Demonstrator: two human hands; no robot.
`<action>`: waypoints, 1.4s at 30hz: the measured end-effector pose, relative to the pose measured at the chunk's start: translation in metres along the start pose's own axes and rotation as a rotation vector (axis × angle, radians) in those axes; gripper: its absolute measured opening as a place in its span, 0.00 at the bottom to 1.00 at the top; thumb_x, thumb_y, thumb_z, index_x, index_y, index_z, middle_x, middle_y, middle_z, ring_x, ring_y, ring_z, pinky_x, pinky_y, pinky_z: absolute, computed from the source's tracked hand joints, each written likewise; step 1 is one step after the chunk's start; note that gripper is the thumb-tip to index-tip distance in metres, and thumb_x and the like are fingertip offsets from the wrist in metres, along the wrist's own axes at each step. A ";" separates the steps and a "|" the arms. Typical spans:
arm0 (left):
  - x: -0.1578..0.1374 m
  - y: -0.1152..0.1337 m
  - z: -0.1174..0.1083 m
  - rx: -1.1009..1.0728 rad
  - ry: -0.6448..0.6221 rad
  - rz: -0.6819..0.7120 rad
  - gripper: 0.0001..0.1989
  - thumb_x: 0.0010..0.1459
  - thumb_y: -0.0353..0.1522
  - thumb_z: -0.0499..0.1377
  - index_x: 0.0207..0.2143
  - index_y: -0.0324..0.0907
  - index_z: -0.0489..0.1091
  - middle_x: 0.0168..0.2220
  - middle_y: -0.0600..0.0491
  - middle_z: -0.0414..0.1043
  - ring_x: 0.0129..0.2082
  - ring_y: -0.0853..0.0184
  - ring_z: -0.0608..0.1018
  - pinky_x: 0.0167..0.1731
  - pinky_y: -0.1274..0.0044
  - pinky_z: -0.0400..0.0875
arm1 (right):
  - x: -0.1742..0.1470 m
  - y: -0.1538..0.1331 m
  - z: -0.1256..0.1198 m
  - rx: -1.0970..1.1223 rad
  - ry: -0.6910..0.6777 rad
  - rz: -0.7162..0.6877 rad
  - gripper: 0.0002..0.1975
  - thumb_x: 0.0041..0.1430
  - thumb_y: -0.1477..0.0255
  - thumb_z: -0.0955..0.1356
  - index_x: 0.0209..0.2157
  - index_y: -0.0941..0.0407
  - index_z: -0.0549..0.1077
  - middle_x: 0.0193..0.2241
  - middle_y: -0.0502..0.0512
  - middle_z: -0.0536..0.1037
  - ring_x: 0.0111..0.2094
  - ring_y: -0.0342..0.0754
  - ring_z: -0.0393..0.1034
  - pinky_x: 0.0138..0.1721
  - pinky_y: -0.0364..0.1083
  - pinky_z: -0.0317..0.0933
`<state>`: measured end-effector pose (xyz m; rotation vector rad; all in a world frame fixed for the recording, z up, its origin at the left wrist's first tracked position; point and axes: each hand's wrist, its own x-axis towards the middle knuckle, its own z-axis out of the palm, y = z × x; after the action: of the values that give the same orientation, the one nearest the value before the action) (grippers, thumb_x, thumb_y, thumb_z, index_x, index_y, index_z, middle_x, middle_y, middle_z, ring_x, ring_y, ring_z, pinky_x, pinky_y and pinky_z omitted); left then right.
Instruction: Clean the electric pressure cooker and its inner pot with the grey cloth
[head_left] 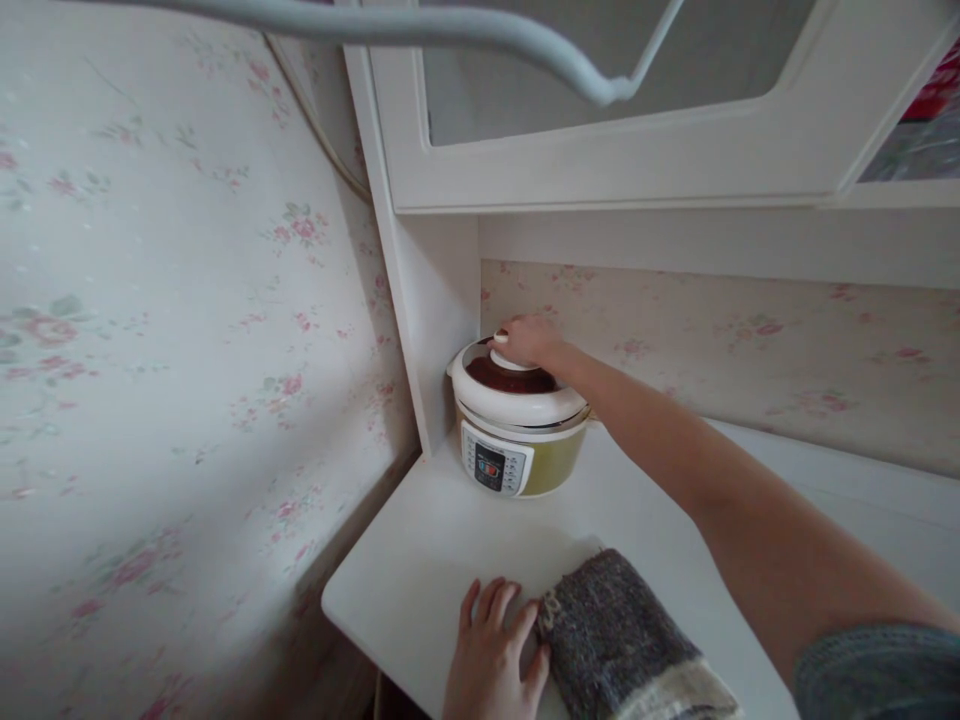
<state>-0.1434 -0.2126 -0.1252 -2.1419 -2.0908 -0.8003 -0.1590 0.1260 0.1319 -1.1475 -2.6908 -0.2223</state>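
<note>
In the back left corner of the white countertop [420, 535] stands a green and white electric cooker [553, 464] with a control panel on its front. Its lid [517, 402] has a white rim and a dark reddish-brown centre, and sits on top slightly tilted, with a thin gap showing along the front right. My right hand [529, 340] is closed around the lid's white knob. Nearer to me, my left hand [495, 650] lies on the countertop, fingers spread and nothing in it. Its thumb side is beside a folded dark grey cloth [619, 625] with a pale edge.
A white cabinet [615, 165] with a glass-panelled door overhangs the cooker. Its side panel [442, 300] rises close to the cooker's left. A floral-papered wall [187, 380] runs along the left. A white bent tube [450, 28] crosses the top, close to the camera.
</note>
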 end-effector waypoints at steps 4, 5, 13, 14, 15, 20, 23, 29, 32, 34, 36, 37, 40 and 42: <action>0.000 -0.002 0.002 0.020 0.020 0.020 0.15 0.56 0.42 0.60 0.46 0.53 0.70 0.47 0.52 0.73 0.50 0.60 0.73 0.54 0.60 0.65 | -0.001 0.004 -0.001 -0.003 -0.008 -0.009 0.33 0.60 0.47 0.57 0.49 0.58 0.75 0.50 0.67 0.74 0.50 0.61 0.68 0.48 0.52 0.59; -0.001 -0.003 0.003 0.022 0.028 0.025 0.16 0.55 0.42 0.60 0.46 0.53 0.70 0.47 0.52 0.73 0.50 0.60 0.73 0.54 0.60 0.65 | -0.001 0.005 -0.001 -0.008 -0.008 -0.016 0.33 0.60 0.47 0.57 0.50 0.57 0.75 0.50 0.67 0.74 0.50 0.61 0.68 0.48 0.53 0.59; 0.000 -0.006 0.010 0.030 0.052 0.041 0.17 0.54 0.43 0.60 0.46 0.53 0.70 0.46 0.52 0.73 0.49 0.59 0.73 0.52 0.60 0.65 | -0.010 0.016 -0.007 0.014 0.019 -0.010 0.34 0.59 0.44 0.56 0.50 0.54 0.74 0.50 0.63 0.75 0.50 0.60 0.68 0.49 0.53 0.59; 0.000 -0.005 0.010 0.029 0.048 0.038 0.17 0.54 0.43 0.60 0.47 0.53 0.70 0.46 0.52 0.73 0.49 0.59 0.73 0.52 0.60 0.65 | -0.009 0.015 -0.006 0.011 0.018 -0.002 0.33 0.59 0.45 0.57 0.50 0.54 0.74 0.50 0.63 0.74 0.50 0.60 0.68 0.49 0.53 0.59; 0.000 -0.004 0.009 0.026 0.044 0.034 0.17 0.55 0.43 0.60 0.47 0.53 0.70 0.46 0.52 0.73 0.49 0.59 0.73 0.52 0.60 0.65 | -0.008 0.014 -0.005 0.006 0.016 0.005 0.32 0.59 0.46 0.57 0.50 0.54 0.74 0.50 0.63 0.74 0.50 0.60 0.68 0.49 0.54 0.59; 0.001 0.001 0.001 0.006 0.017 0.009 0.16 0.56 0.41 0.59 0.47 0.53 0.70 0.47 0.52 0.72 0.50 0.60 0.72 0.54 0.61 0.64 | -0.003 0.006 0.000 -0.010 0.002 0.014 0.32 0.60 0.48 0.58 0.50 0.56 0.74 0.49 0.66 0.75 0.50 0.61 0.68 0.48 0.53 0.60; 0.001 0.002 -0.001 0.012 0.009 0.012 0.15 0.56 0.41 0.59 0.47 0.53 0.70 0.47 0.53 0.72 0.50 0.60 0.72 0.54 0.62 0.64 | -0.004 0.006 0.001 -0.014 0.021 0.013 0.32 0.60 0.48 0.57 0.51 0.56 0.74 0.49 0.66 0.74 0.49 0.61 0.69 0.47 0.53 0.61; 0.000 -0.005 0.011 0.051 0.066 0.057 0.17 0.55 0.43 0.60 0.47 0.53 0.70 0.46 0.52 0.73 0.48 0.60 0.73 0.53 0.61 0.65 | -0.007 0.009 -0.004 -0.014 0.033 -0.012 0.32 0.59 0.47 0.57 0.49 0.56 0.75 0.48 0.66 0.76 0.47 0.61 0.70 0.46 0.53 0.62; -0.003 -0.011 0.023 0.041 0.115 0.066 0.18 0.54 0.45 0.61 0.46 0.53 0.70 0.46 0.52 0.73 0.48 0.60 0.73 0.53 0.62 0.63 | -0.010 0.009 -0.005 -0.011 0.035 -0.017 0.33 0.60 0.46 0.57 0.49 0.56 0.75 0.49 0.64 0.75 0.48 0.59 0.69 0.47 0.51 0.61; -0.005 -0.014 0.031 0.026 0.159 0.062 0.19 0.52 0.47 0.61 0.46 0.54 0.71 0.45 0.53 0.73 0.48 0.60 0.73 0.53 0.62 0.63 | -0.012 0.010 -0.004 -0.009 0.037 -0.019 0.34 0.60 0.45 0.56 0.49 0.55 0.74 0.50 0.64 0.74 0.49 0.59 0.69 0.47 0.51 0.61; -0.006 -0.016 0.035 0.015 0.183 0.060 0.19 0.52 0.48 0.61 0.46 0.55 0.71 0.45 0.54 0.73 0.48 0.60 0.73 0.53 0.62 0.62 | -0.014 0.010 -0.002 -0.005 0.048 -0.022 0.35 0.59 0.44 0.55 0.49 0.55 0.74 0.50 0.63 0.74 0.48 0.59 0.69 0.47 0.52 0.61; -0.007 -0.016 0.035 0.015 0.176 0.060 0.19 0.53 0.48 0.61 0.46 0.55 0.71 0.45 0.54 0.73 0.48 0.60 0.73 0.53 0.62 0.62 | -0.015 0.010 -0.001 -0.004 0.056 -0.020 0.35 0.59 0.44 0.54 0.49 0.54 0.74 0.50 0.63 0.74 0.48 0.59 0.69 0.47 0.53 0.61; -0.005 -0.013 0.025 0.023 0.093 0.048 0.17 0.55 0.46 0.59 0.47 0.55 0.70 0.47 0.54 0.73 0.50 0.60 0.72 0.54 0.62 0.61 | -0.015 0.010 0.000 -0.008 0.061 0.005 0.34 0.59 0.44 0.55 0.49 0.54 0.74 0.50 0.63 0.74 0.48 0.60 0.69 0.46 0.54 0.61; -0.004 -0.009 0.016 0.016 0.032 0.026 0.17 0.56 0.44 0.59 0.48 0.55 0.69 0.48 0.54 0.72 0.51 0.60 0.71 0.55 0.62 0.61 | -0.014 0.009 -0.001 -0.009 0.038 0.012 0.33 0.59 0.45 0.56 0.49 0.54 0.74 0.50 0.63 0.74 0.49 0.60 0.69 0.47 0.54 0.61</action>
<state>-0.1461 -0.2091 -0.1431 -2.1288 -2.0432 -0.8075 -0.1433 0.1224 0.1297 -1.1506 -2.6515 -0.2527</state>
